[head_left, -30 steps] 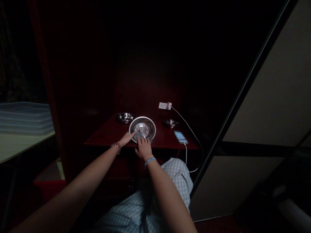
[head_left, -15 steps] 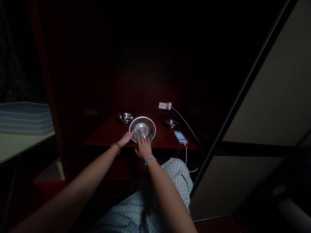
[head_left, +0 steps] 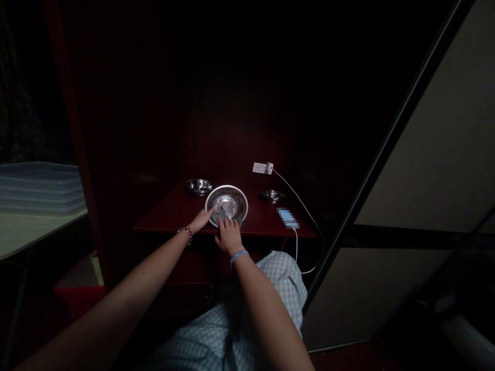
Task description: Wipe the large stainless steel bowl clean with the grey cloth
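Note:
A shiny metal bowl (head_left: pixel 240 198) is tilted toward me at the front of the dark red shelf (head_left: pixel 158 220). My left hand (head_left: pixel 200 220) grips its left rim, with the thumb over the edge and the other fingers hidden behind. A grey-blue cloth (head_left: pixel 219 216) lies against the bowl's near inner wall. My right hand (head_left: pixel 229 236) presses on that cloth at the near rim, its fingers closed over it. Behind the bowl on the left sits a metal dish (head_left: pixel 199 187), and a smaller metal dish (head_left: pixel 272 196) stands to the right.
A phone (head_left: pixel 287 218) lies at the shelf's right, joined by a white cable (head_left: pixel 297 247) to a wall socket (head_left: pixel 260 168). Stacked clear plastic lids (head_left: pixel 40 188) rest on a pale table (head_left: pixel 23 234) at left. Below is a red bin (head_left: pixel 79 291). A sliding panel (head_left: pixel 433 154) borders the right.
Almost nothing differs. The bowl's rim has shifted very slightly to the left, and both hands keep their places on the bowl and cloth.

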